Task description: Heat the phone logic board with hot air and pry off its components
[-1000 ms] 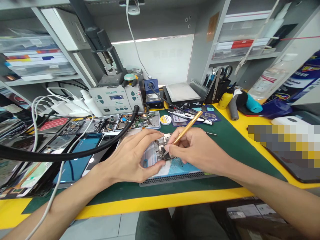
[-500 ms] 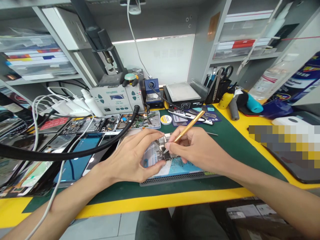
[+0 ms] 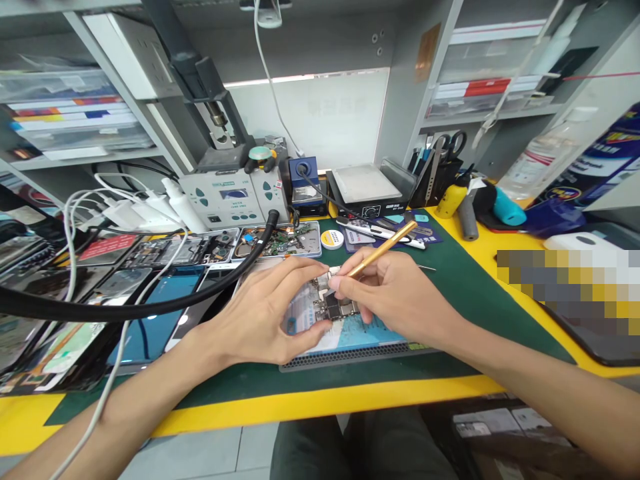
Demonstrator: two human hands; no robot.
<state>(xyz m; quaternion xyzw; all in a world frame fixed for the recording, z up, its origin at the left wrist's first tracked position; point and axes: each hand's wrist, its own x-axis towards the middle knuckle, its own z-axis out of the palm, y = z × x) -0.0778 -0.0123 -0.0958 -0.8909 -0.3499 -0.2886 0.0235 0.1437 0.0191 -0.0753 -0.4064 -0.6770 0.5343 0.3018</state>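
Note:
A small phone circuit board (image 3: 340,307) lies on a blue-and-white work pad (image 3: 350,337) in front of me. My left hand (image 3: 273,310) grips it by opposite edges, thumb at the near side and fingertips at the far side. Between the thumb and fingers of my right hand (image 3: 387,283) is a slim gold-handled precision knife (image 3: 385,248), tilted with its handle up to the right. Its pale pointed tip is over the upper part of the board, partly hidden by my fingers, so contact is unclear.
Behind the board stand a tray of small parts (image 3: 295,240), a round white-and-yellow tin (image 3: 331,239), a hot air station (image 3: 235,197) and a heating plate (image 3: 367,187). A black hose (image 3: 150,312) crosses the left side above several phones. Tweezers and hand tools lie behind my right hand.
My right hand has shifted the knife slightly up and right, its tip moving from the dark middle of the board toward the far part. My left hand and the board stay put.

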